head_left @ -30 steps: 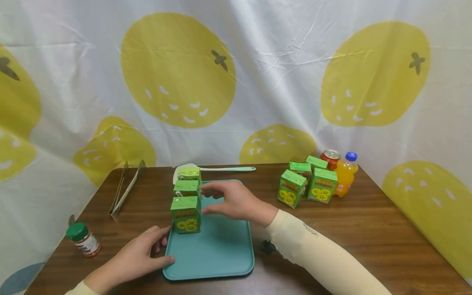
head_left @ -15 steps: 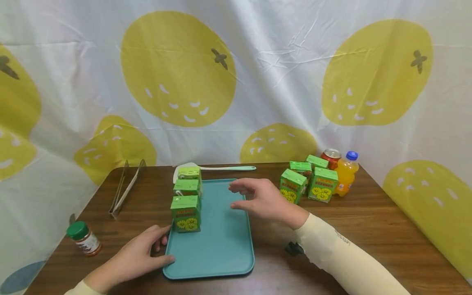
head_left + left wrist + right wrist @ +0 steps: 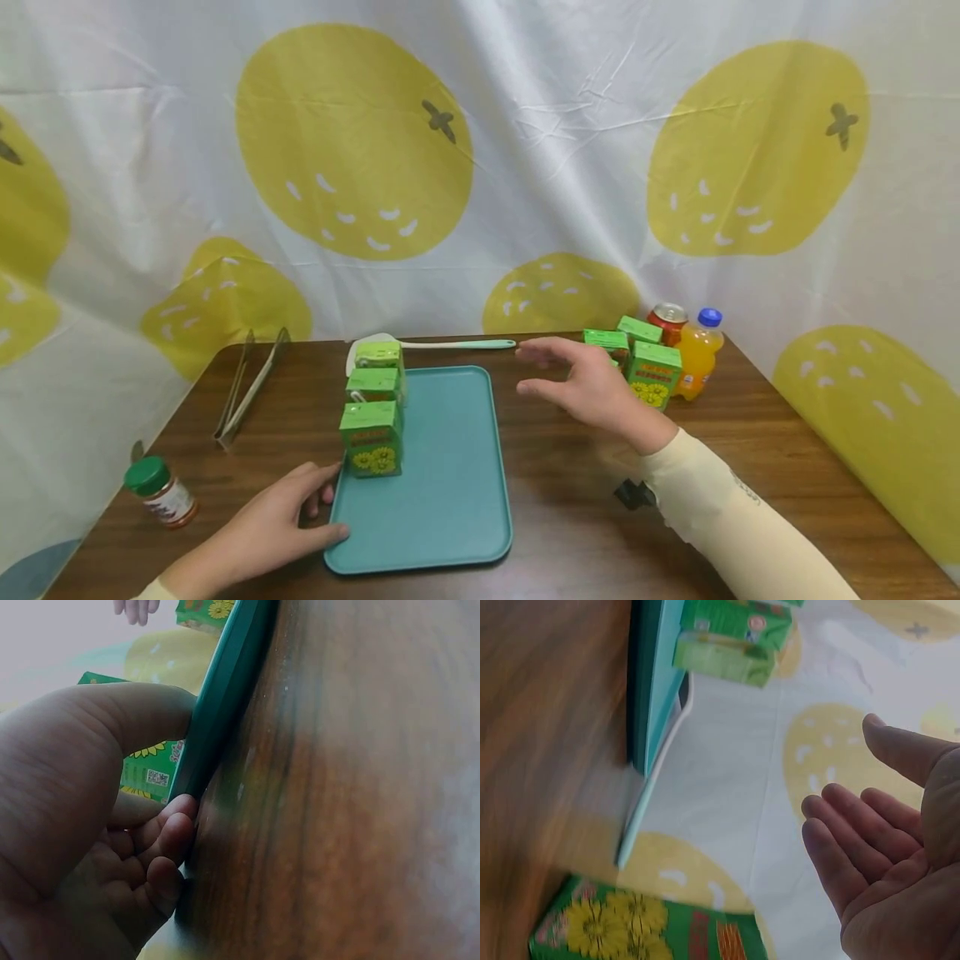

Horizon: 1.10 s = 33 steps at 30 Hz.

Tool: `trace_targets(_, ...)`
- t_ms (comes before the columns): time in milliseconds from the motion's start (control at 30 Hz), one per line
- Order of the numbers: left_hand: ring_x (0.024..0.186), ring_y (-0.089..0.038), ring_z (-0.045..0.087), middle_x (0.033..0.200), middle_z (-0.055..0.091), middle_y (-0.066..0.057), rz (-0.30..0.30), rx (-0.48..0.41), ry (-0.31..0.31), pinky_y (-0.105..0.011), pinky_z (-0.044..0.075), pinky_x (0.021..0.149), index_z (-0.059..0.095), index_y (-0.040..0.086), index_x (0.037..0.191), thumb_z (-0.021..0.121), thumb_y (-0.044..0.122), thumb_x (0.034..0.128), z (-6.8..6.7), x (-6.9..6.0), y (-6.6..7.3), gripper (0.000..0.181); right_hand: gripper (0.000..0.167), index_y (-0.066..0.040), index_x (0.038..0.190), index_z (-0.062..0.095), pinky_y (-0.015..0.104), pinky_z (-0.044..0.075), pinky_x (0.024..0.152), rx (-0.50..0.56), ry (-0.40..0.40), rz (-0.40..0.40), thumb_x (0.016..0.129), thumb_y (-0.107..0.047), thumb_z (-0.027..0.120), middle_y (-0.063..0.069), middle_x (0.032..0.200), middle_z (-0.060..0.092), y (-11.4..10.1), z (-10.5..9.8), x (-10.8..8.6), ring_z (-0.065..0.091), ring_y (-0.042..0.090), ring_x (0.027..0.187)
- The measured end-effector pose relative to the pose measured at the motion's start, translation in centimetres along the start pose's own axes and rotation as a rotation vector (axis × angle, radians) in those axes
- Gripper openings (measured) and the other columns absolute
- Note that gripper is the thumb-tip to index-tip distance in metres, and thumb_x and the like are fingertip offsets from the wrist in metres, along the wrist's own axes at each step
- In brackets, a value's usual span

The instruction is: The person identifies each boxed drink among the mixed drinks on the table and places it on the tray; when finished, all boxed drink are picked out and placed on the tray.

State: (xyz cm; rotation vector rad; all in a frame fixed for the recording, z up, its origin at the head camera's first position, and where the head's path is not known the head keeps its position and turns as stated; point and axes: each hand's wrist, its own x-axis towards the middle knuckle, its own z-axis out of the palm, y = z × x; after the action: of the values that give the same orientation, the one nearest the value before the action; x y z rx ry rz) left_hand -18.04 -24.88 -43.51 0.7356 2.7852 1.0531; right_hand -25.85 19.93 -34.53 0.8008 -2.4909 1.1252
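Note:
My left hand (image 3: 273,512) rests against the left rim of a teal tray (image 3: 450,500), thumb and fingertips touching the edge. Three green drink cartons with yellow flowers stand in a row along the tray's left side: a front carton (image 3: 372,446), a middle carton (image 3: 375,382) and a back carton (image 3: 378,353). Right of the tray, my right hand (image 3: 588,387) is in the air with fingers apart and nothing held. It is nearest the right-hand group of green cartons (image 3: 654,367), covering most of one. In the right wrist view a flower-printed carton (image 3: 645,930) lies below the open palm.
A red can (image 3: 667,321) and an orange soda bottle (image 3: 699,358) stand behind the right cartons. A pale spatula (image 3: 457,344) lies behind the tray. Metal tongs (image 3: 251,392) and a green-lidded spice jar (image 3: 161,492) are at left. A patterned cloth hangs at the back.
My right hand has left the cartons on the tray and moved right towards the other cartons, holding nothing throughout. The left hand stays at the tray's edge.

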Motion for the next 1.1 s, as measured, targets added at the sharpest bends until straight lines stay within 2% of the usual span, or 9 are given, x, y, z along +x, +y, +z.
trace_targets(367, 0.082, -0.003, 0.05, 0.1, 0.055, 0.004, 0.002, -0.008, 0.001, -0.027, 0.046, 0.067, 0.057, -0.013, 0.152, 0.094, 0.038, 0.0916, 0.0, -0.2, 0.0, 0.087, 0.055, -0.008, 0.143, 0.074, 0.059, 0.057, 0.104, -0.152, 0.046, 0.069, 0.094, -0.026, 0.093, 0.008, 0.136, 0.078, 2.0, -3.3, -0.4, 0.074, 0.035, 0.124)
trace_targets(533, 0.083, -0.003, 0.05, 0.1, 0.055, 0.004, 0.003, -0.007, -0.004, -0.027, 0.046, 0.067, 0.057, -0.012, 0.153, 0.094, 0.038, 0.0914, -0.1, -0.1, 0.0, 0.088, 0.054, -0.007, 0.142, 0.073, 0.061, 0.057, 0.104, -0.183, 0.05, 0.092, 0.095, -0.025, 0.093, 0.012, 0.136, 0.076, 3.0, -4.4, -0.5, 0.073, 0.039, 0.123)
trace_targets(800, 0.084, -0.003, 0.051, 0.101, 0.055, 0.004, -0.001, -0.015, -0.012, -0.026, 0.047, 0.069, 0.056, -0.013, 0.153, 0.093, 0.038, 0.092, -0.1, -0.1, 0.0, 0.088, 0.055, -0.008, 0.141, 0.074, 0.058, 0.059, 0.097, -0.233, 0.057, 0.134, 0.093, -0.025, 0.095, 0.012, 0.133, 0.076, 4.8, -5.3, -1.0, 0.073, 0.035, 0.117)
trace_targets(1100, 0.084, -0.004, 0.051, 0.1, 0.055, 0.003, -0.005, -0.017, -0.014, -0.027, 0.047, 0.069, 0.056, -0.013, 0.153, 0.094, 0.038, 0.0918, -0.1, -0.1, 0.0, 0.088, 0.055, -0.002, 0.137, 0.075, 0.059, 0.058, 0.1, -0.257, 0.032, 0.18, 0.092, -0.027, 0.095, 0.015, 0.127, 0.077, 5.6, -6.0, -1.3, 0.075, 0.037, 0.116)
